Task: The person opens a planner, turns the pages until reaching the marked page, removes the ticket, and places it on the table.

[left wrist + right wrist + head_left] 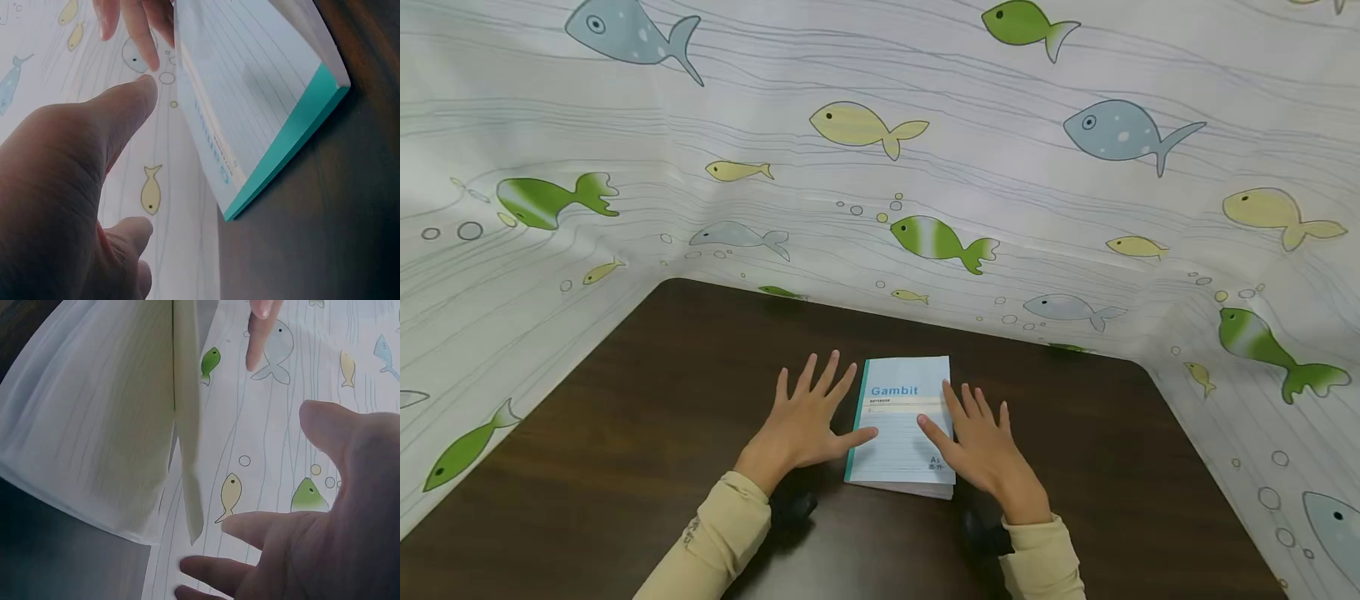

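Observation:
A light blue notebook (898, 442) with "Gambit" on its cover and a green spine lies on the dark table, its cover slightly raised at the near edge. Left of it my left hand (805, 425) is spread, the thumb reaching over the spine side. On the other side my right hand (981, 446) has its fingers extended, thumb and index over the notebook's right edge. The left wrist view shows the green spine (294, 125) beside the left hand (69, 144). Loose page edges (106, 425) fan apart in the right wrist view, near the right hand (325, 512). Neither hand grips anything.
The brown wooden table (625, 400) has rounded far corners. A white fish-print curtain (880, 183) stands around its back and sides. Dark wrist-worn devices sit under both wrists, one at the left wrist (793, 508) and one at the right wrist (985, 533).

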